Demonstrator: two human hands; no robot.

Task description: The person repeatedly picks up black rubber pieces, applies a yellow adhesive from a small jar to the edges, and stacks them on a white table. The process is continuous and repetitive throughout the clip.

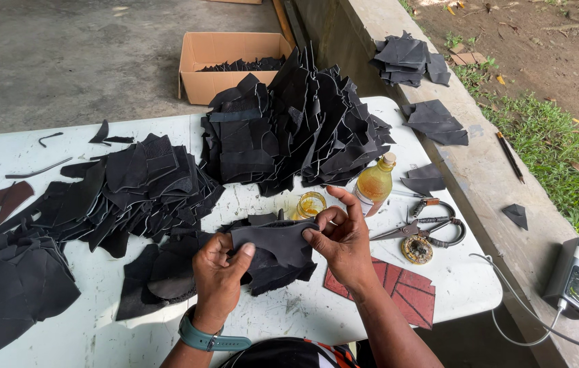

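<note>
While heaps of cut black leather pieces point(166, 184) crowd the white surface point(344, 307), my left hand point(218, 272) and right hand point(344, 238) pinch one dark piece point(272, 238) above a small stack point(269, 269), most seemingly unhandled.

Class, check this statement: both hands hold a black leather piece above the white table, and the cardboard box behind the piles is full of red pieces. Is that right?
Not quite. The head view shows the cardboard box holding black pieces, not red. The rest stands: the left hand and right hand hold a black leather piece above the white table.
</note>
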